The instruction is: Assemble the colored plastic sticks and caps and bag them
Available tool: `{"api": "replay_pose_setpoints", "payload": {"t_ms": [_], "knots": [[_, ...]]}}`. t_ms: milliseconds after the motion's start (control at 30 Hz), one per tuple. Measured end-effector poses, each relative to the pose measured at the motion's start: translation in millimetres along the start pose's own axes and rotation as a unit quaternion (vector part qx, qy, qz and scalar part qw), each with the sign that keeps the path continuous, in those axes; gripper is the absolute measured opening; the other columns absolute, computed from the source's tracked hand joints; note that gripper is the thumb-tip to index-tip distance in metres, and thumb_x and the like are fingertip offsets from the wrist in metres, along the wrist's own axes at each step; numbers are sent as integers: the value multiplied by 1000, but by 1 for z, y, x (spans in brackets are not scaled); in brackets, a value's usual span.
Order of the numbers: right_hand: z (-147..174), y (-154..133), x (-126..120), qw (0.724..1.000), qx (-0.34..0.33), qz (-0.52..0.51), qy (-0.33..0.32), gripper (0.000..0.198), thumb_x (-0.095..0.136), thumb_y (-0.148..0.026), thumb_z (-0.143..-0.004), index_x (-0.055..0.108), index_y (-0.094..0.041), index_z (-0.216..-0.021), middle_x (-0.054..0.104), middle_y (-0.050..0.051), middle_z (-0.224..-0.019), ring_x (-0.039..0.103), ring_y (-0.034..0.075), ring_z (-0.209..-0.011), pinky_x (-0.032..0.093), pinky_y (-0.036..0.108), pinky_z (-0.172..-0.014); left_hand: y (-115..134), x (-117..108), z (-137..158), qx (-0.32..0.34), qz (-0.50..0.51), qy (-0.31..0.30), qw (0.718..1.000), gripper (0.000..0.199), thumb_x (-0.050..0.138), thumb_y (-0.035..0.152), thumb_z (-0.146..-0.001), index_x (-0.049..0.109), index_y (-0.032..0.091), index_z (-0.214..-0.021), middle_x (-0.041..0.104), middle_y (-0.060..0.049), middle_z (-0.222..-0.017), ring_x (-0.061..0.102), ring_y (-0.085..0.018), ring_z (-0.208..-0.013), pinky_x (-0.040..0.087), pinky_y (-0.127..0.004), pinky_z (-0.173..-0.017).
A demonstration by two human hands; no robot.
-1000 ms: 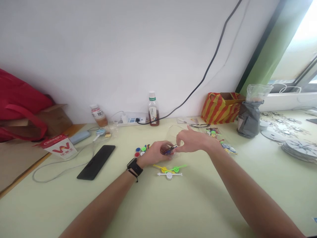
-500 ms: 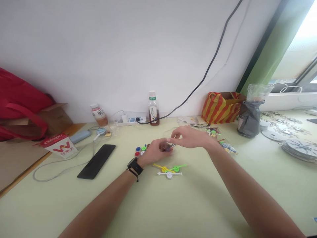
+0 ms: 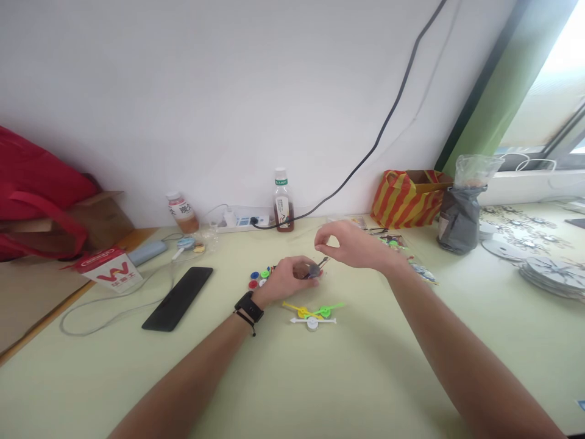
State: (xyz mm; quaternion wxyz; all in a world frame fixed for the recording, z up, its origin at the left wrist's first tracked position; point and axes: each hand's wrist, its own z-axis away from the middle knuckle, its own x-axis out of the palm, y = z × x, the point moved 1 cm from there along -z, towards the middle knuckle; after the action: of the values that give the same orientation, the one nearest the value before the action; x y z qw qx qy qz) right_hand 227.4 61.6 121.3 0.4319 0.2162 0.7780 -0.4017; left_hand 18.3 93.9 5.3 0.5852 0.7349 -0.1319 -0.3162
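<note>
Red bag [image 3: 36, 177] and open cardboard box [image 3: 103, 216] lie beyond the left edge of the pale-green tabletop [image 3: 283, 384]. Just inside that edge stands a red-and-white carton [image 3: 116, 272], with a light-blue case [image 3: 148, 252] behind it. Black slab [image 3: 178, 299] lies obliquely to the right of the carton. A bottle of pinkish drink [image 3: 183, 213] and a power strip [image 3: 244, 222] follow along the back edge. A cluster of small round caps [image 3: 253, 285], red, blue, green and white, lies beside the left hand. The left hand [image 3: 286, 280] has its thumb and fingers curved, partly parted, about a dark arrow piece [image 3: 314, 269], whose pointed end projects to the right over the tabletop's middle. White-capped bottle [image 3: 284, 210] stands behind, near the back edge. In front of the left hand lie three arrow spinners [image 3: 312, 324], yellow, green and white, close together and partly overlapping. The right hand [image 3: 354, 247] is raised just beyond the dark piece's tip and apart from it; its thumb and forefinger curl toward each other, and whether anything is pinched there cannot be told. Farther right lie packets of coloured parts [image 3: 423, 273], a striped bag [image 3: 402, 200] at the back edge, a grey bag [image 3: 459, 222], and stacked pale discs [image 3: 555, 277].
</note>
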Motion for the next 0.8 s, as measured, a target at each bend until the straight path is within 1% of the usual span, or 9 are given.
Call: {"api": "replay_pose_setpoints", "payload": {"t_ms": [100, 200, 233, 300, 333, 400, 500, 633, 800], "knots": [[-3, 3, -1, 994, -42, -36, 95, 15, 61, -28, -94, 67, -23, -107, 71, 6, -115, 66, 22, -102, 51, 35, -89, 2, -2, -2, 5, 39, 20, 999, 38, 83, 41, -79, 74, 15, -105, 79, -13, -107, 74, -26, -99, 56, -39, -91], [-4, 16, -4, 981, 33, -41, 185, 34, 62, -42, -93, 61, -21, -120, 65, 11, -128, 65, 22, -98, 52, 35, -84, 4, -9, -6, 2, 76, 56, 995, 40, 86, 40, -75, 74, 14, -104, 78, -14, -111, 74, -25, -97, 57, -38, -88], [-5, 23, -3, 983, 73, -39, 165, 38, 63, -49, -92, 63, -20, -117, 67, 12, -124, 65, 22, -94, 52, 35, -81, 4, -12, -7, 0, 87, 69, 994, 41, 87, 39, -75, 73, 14, -105, 77, -14, -113, 74, -25, -95, 57, -37, -85], [-6, 36, 2, 991, 121, -53, 28, 43, 66, -58, -88, 69, -19, -105, 72, 10, -109, 65, 21, -88, 51, 32, -75, 5, -15, -8, -6, 106, 86, 991, 45, 87, 39, -74, 72, 15, -109, 76, -14, -117, 74, -23, -94, 57, -34, -80], [-6, 41, 6, 989, 122, -75, -43, 44, 67, -60, -87, 71, -18, -101, 74, 9, -102, 65, 21, -86, 50, 31, -73, 5, -16, -8, -8, 113, 92, 989, 48, 88, 39, -74, 70, 16, -112, 75, -14, -118, 74, -23, -93, 57, -33, -78], [-7, 51, 15, 978, 104, -136, -118, 48, 68, -62, -84, 73, -16, -97, 74, 8, -91, 64, 19, -81, 48, 29, -69, 5, -16, -8, -14, 125, 103, 987, 55, 90, 39, -71, 68, 17, -116, 76, -13, -115, 74, -22, -90, 57, -31, -75], [-9, 62, 26, 964, 68, -214, -145, 45, 72, -58, -81, 74, -14, -90, 72, 6, -81, 62, 17, -75, 45, 27, -66, 4, -15, -8, -16, 126, 108, 986, 57, 89, 42, -71, 70, 17, -118, 76, -12, -111, 73, -21, -87, 56, -31, -72], [-9, 72, 33, 964, 69, -209, -152, 38, 73, -52, -81, 75, -14, -83, 70, 3, -75, 57, 15, -69, 42, 26, -62, 1, -14, -9, -17, 91, 99, 991, 52, 87, 45, -74, 74, 16, -115, 77, -10, -102, 72, -21, -87, 55, -31, -74], [-8, 70, 35, 959, 80, -227, -149, 45, 77, -53, -76, 76, -16, -102, 76, 7, -96, 64, 19, -87, 48, 28, -76, -3, -9, -7, -2, 43, 70, 997, 44, 84, 44, -78, 75, 15, -110, 78, -9, -104, 72, -21, -94, 56, -33, -85]]}}
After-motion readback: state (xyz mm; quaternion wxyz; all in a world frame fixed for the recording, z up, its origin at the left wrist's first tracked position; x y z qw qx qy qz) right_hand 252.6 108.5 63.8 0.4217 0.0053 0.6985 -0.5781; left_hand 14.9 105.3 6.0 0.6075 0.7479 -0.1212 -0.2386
